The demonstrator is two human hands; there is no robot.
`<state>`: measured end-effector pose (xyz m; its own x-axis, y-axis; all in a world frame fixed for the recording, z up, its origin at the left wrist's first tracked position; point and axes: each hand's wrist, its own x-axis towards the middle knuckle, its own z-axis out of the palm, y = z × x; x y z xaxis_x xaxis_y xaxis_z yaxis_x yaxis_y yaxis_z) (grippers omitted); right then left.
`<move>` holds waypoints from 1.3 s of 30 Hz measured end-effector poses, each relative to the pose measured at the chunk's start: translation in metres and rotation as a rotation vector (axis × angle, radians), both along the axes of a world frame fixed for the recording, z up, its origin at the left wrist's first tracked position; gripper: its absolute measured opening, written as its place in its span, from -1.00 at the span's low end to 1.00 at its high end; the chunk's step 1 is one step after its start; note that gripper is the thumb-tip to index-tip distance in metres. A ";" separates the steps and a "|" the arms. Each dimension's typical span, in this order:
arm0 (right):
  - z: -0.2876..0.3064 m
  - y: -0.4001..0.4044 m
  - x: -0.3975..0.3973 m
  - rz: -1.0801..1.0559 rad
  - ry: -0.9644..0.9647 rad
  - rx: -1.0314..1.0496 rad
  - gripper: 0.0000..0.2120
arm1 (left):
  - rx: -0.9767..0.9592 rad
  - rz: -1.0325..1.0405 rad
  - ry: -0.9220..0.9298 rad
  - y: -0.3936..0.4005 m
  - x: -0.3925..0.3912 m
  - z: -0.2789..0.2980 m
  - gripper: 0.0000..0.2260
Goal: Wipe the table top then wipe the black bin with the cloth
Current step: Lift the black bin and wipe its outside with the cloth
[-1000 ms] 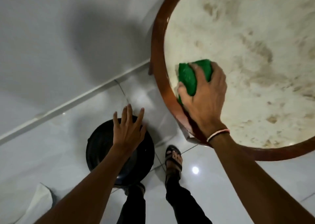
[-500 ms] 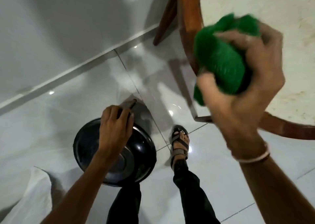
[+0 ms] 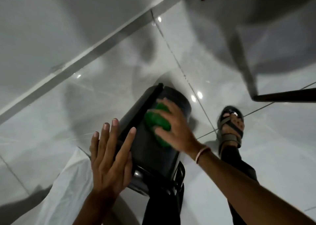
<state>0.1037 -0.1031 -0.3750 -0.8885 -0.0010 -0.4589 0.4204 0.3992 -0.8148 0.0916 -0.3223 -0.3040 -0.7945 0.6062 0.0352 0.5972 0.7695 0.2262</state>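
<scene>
While the black bin [image 3: 153, 142] leans tilted over the floor [image 3: 256, 156], the left hand [image 3: 109, 156] lies flat with fingers spread against its side, seemingly steadying it; the right hand [image 3: 176, 129] is clamped on the green cloth [image 3: 158, 123], pressing it onto the bin's wall to wipe.

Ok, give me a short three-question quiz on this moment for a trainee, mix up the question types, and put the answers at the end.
1. True or false: the green cloth is pressed against the side of the black bin.
2. Which hand works the cloth? A) left hand B) right hand C) neither
3. Fill in: the left hand lies flat with fingers spread against the bin's ____ side, as if bracing it.

Key
1. True. The bin is tipped over and the cloth sits on its wall.
2. B. The right hand, with a band at the wrist, covers the cloth.
3. Left, near the long black strip that runs along the bin.
</scene>
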 end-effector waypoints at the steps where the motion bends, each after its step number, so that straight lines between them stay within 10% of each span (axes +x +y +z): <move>1: -0.018 0.004 -0.011 -0.080 -0.033 0.072 -0.44 | 0.007 -0.013 -0.004 -0.009 0.001 0.000 -0.50; 5: -0.054 0.024 -0.054 -0.288 -0.226 0.219 -0.50 | 0.056 0.022 0.031 -0.009 0.006 -0.006 -0.53; 13: 0.028 -0.025 0.011 0.124 0.255 -0.072 -0.62 | 0.142 0.024 0.052 0.008 0.007 -0.014 -0.51; 19: -0.045 0.035 -0.049 -0.528 -0.301 -0.029 -0.72 | 0.187 0.055 0.072 0.002 0.004 -0.015 -0.53; 27: 0.017 -0.049 -0.020 0.234 0.325 -0.072 -0.60 | 0.108 0.279 -0.014 -0.035 -0.009 -0.006 -0.54; 35: -0.049 0.000 -0.053 -0.928 -0.463 -0.189 -0.63 | 0.121 0.411 -0.078 -0.032 -0.013 -0.006 -0.53; 39: -0.008 -0.035 -0.040 -0.220 0.079 -0.101 -0.59 | 0.159 0.644 -0.118 -0.035 -0.019 -0.008 -0.54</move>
<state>0.0642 -0.1377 -0.3829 -0.9054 0.1535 -0.3958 0.4218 0.2203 -0.8795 0.0730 -0.3572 -0.3118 -0.9997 0.0045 -0.0242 -0.0056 0.9158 0.4016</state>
